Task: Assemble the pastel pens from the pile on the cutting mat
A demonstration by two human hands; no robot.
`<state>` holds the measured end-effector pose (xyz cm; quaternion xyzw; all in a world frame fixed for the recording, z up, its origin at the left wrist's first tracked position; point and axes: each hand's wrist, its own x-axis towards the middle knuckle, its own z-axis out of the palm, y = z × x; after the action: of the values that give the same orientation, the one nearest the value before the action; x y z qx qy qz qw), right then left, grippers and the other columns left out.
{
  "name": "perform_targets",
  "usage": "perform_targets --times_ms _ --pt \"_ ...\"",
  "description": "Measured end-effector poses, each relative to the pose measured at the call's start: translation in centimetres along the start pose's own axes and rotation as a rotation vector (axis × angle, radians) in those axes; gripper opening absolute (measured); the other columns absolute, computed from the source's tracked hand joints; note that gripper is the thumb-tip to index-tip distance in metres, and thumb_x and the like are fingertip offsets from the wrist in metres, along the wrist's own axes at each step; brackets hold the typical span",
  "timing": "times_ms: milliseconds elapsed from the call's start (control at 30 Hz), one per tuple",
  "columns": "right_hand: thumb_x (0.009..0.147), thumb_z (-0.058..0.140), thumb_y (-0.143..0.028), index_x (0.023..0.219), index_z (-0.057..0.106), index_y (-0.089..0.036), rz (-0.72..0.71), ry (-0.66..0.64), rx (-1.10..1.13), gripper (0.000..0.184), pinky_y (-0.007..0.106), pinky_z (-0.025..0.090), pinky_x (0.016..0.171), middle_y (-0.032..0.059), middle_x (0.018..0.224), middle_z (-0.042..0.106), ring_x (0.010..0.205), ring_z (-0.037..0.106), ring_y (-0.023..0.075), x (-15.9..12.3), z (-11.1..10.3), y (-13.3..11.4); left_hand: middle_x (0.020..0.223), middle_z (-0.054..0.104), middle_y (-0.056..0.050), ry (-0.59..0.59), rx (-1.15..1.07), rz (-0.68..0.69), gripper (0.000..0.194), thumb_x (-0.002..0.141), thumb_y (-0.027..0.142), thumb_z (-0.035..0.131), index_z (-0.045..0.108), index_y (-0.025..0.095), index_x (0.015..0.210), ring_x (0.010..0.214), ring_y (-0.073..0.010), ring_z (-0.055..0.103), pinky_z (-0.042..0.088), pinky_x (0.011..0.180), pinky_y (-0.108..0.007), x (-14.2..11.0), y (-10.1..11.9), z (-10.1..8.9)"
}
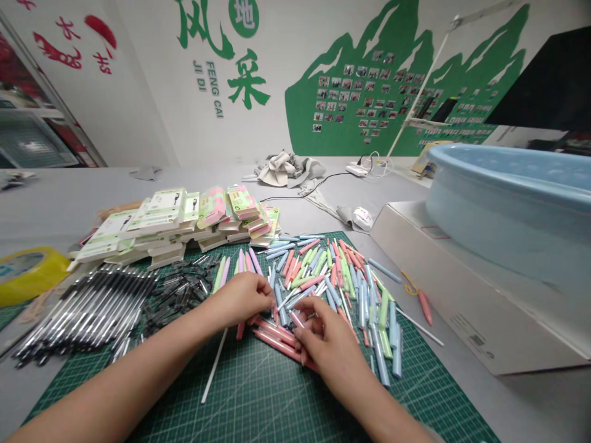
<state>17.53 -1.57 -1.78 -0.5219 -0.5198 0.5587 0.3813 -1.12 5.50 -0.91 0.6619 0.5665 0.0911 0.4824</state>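
My right hand (325,332) has its thumb and fingers closed around a pink pen barrel (298,319). Just to its left, my left hand (249,297) has its fingertips pinched together over the pile; what they grip, if anything, is too small to make out. Below both hands lie several pink pen barrels (277,341), side by side. Beyond the hands spreads a loose heap of blue, green and pink pen parts (323,264) with thin white refills among them. One white refill (215,366) lies apart, under my left wrist. All of these rest on a green cutting mat (286,400).
At left lie a row of clear black-tipped pens (87,314), a heap of black pen parts (180,289) and a yellow tape roll (32,274). Small boxes (157,212) are stacked behind. At right, a blue basin (508,209) sits on a white carton (462,295). Crumpled cloth (289,169) lies farther back.
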Motion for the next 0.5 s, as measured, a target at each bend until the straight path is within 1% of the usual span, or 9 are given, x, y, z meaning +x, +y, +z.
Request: perform_targets --times_ms 100,233,267,300,333,367,400,433,500 --pt "0.069 0.057 -0.017 0.094 0.055 -0.021 0.021 -0.011 0.097 0.025 0.022 0.038 0.039 -0.0042 0.055 0.056 0.038 0.051 0.0121 0.0 -0.1 -0.3 0.038 0.05 0.004 0.004 -0.08 0.01 0.013 0.069 0.027 0.055 0.063 0.017 0.071 0.026 -0.0117 0.044 0.029 0.027 -0.019 -0.4 0.6 -0.1" --pt "0.072 0.057 -0.025 0.1 0.055 -0.018 0.094 -0.071 0.402 0.029 0.02 0.038 0.042 -0.001 0.055 0.059 0.043 0.052 0.0112 -0.1 -0.9 -0.9 0.045 0.049 0.005 -0.025 -0.378 0.098 0.008 0.07 0.023 0.056 0.057 0.017 0.074 0.035 -0.0087 0.042 0.029 0.032 -0.016 -1.5 2.1 -0.6" --pt "0.072 0.056 -0.025 0.1 0.055 -0.017 0.101 -0.073 0.47 0.029 0.019 0.036 0.04 -0.0012 0.056 0.058 0.041 0.05 0.0095 -0.1 -1.2 -1.1 0.047 0.05 0.004 -0.036 -0.46 0.128 0.007 0.071 0.023 0.056 0.056 0.017 0.075 0.038 -0.0082 0.043 0.03 0.035 -0.016 -1.9 2.4 -0.6" --pt "0.072 0.055 -0.023 0.098 0.056 -0.017 0.094 -0.083 0.513 0.027 0.017 0.032 0.037 -0.0022 0.055 0.056 0.038 0.045 0.0074 -0.1 -1.5 -1.2 0.05 0.051 0.004 -0.042 -0.528 0.156 0.007 0.072 0.023 0.056 0.055 0.016 0.075 0.04 -0.0078 0.044 0.031 0.037 -0.016 -2.2 2.6 -0.6" --pt "0.071 0.053 -0.021 0.093 0.056 -0.017 0.06 -0.08 0.539 0.023 0.016 0.024 0.033 -0.0043 0.053 0.052 0.033 0.036 0.0048 -0.1 -1.7 -1.3 0.053 0.053 0.003 -0.041 -0.574 0.178 0.008 0.073 0.023 0.057 0.054 0.016 0.077 0.042 -0.0076 0.045 0.032 0.039 -0.016 -2.5 2.8 -0.5" --pt "0.071 0.053 -0.02 0.088 0.056 -0.017 0.038 -0.064 0.549 0.018 0.015 0.017 0.03 -0.0051 0.054 0.05 0.033 0.03 0.0033 -0.2 -1.8 -1.3 0.056 0.054 0.002 -0.033 -0.591 0.192 0.01 0.074 0.024 0.057 0.055 0.016 0.079 0.043 -0.0075 0.045 0.032 0.04 -0.016 -2.8 2.9 -0.4" --pt "0.071 0.054 -0.02 0.086 0.055 -0.017 0.013 -0.058 0.544 0.015 0.015 0.013 0.029 -0.0048 0.058 0.05 0.033 0.029 0.0028 -0.2 -1.9 -1.4 0.058 0.055 0.002 -0.02 -0.576 0.204 0.012 0.074 0.026 0.058 0.055 0.016 0.082 0.044 -0.0076 0.045 0.031 0.041 -0.017 -3.1 3.0 -0.1" --pt "0.071 0.056 -0.021 0.085 0.055 -0.017 -0.01 -0.065 0.531 0.014 0.015 0.012 0.029 -0.0049 0.06 0.05 0.034 0.028 0.0024 -0.3 -1.9 -1.5 0.06 0.055 0.002 -0.004 -0.536 0.223 0.014 0.074 0.027 0.059 0.057 0.016 0.083 0.046 -0.0078 0.045 0.031 0.041 -0.017 -3.3 3.1 0.2" --pt "0.071 0.062 -0.023 0.085 0.055 -0.018 -0.054 -0.096 0.486 0.017 0.015 0.013 0.03 -0.006 0.06 0.049 0.035 0.029 0.0018 -0.5 -1.6 -1.6 0.064 0.056 0.002 0.031 -0.421 0.298 0.015 0.073 0.028 0.061 0.06 0.016 0.082 0.051 -0.0087 0.047 0.031 0.044 -0.018 -3.6 3.5 1.0"
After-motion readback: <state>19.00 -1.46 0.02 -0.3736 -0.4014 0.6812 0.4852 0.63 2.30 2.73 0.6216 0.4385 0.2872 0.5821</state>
